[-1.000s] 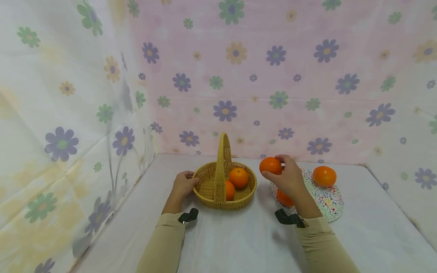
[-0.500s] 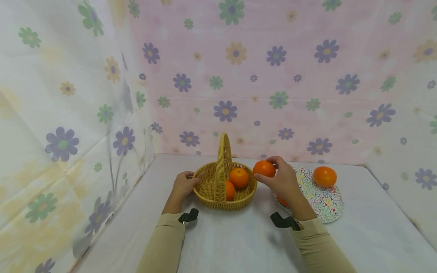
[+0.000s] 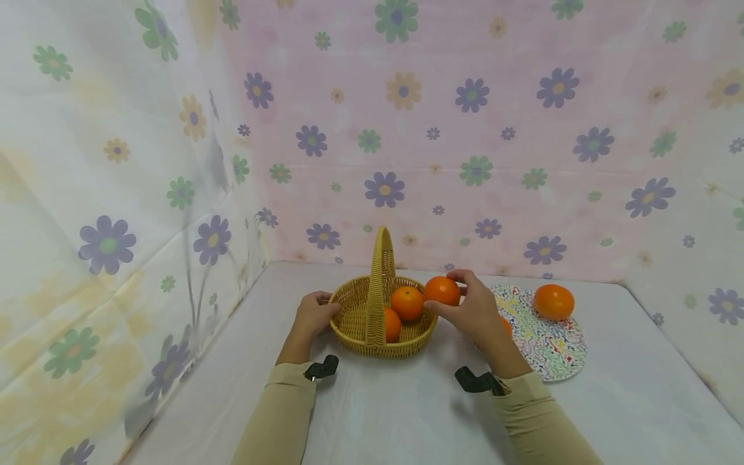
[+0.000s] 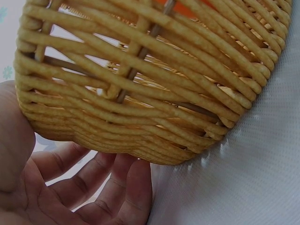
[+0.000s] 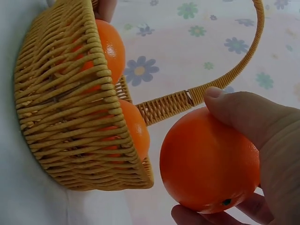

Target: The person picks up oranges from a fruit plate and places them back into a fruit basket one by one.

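Observation:
My left hand (image 3: 315, 316) grips the left end of a yellow wicker basket (image 3: 383, 351), thumb at the rim; in the left wrist view its fingers (image 4: 101, 176) lie along the outside of the weave. Two oranges sit inside the basket: one orange (image 3: 407, 303) toward the back right, another orange (image 3: 392, 325) partly behind the handle (image 3: 376, 290). With thumb and fingers my right hand (image 3: 473, 311) holds a third orange (image 5: 208, 161) just above the basket's right rim. The right wrist view shows this orange apart from the wicker, a small green stem spot low on it.
Right of the basket lies a round, colour-speckled mat (image 3: 552, 352). An orange-coloured fruit (image 3: 554, 301) rests at its back, and another orange fruit (image 3: 507, 326) is mostly hidden behind my right hand. A flowered cloth (image 3: 430, 148) hangs behind the white table (image 3: 395, 413).
My right hand has carried its orange leftward from over the mat to the basket's right rim, slightly lower. My left hand and the basket have stayed in place.

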Motion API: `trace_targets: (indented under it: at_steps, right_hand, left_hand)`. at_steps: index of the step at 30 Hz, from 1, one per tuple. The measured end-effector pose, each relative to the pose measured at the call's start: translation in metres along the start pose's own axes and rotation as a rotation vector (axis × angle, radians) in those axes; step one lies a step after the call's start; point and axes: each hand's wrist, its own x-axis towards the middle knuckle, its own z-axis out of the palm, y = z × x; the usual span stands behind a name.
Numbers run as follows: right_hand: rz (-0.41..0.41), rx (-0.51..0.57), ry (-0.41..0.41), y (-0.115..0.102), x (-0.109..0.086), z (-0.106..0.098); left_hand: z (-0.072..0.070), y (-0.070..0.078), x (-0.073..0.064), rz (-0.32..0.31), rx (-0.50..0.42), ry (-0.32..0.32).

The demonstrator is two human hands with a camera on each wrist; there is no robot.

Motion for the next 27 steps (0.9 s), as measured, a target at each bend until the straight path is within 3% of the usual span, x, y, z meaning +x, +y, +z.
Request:
trace_targets:
  at_steps: [10, 18, 27]
  right_hand:
    - [-0.091, -0.057, 0.023, 0.0, -0.003, 0.012]
    - [-0.066, -0.039, 0.007, -0.003, -0.007, 0.019]
    - [-0.191, -0.061, 0.013, -0.004, -0.009, 0.026]
  left_hand:
    - [0.0, -0.001, 0.001, 0.016, 0.011, 0.005]
    - [0.001, -0.001, 0.001, 0.005, 0.007, 0.002]
    - [-0.006, 0.001, -0.003, 0.023, 0.042, -0.025]
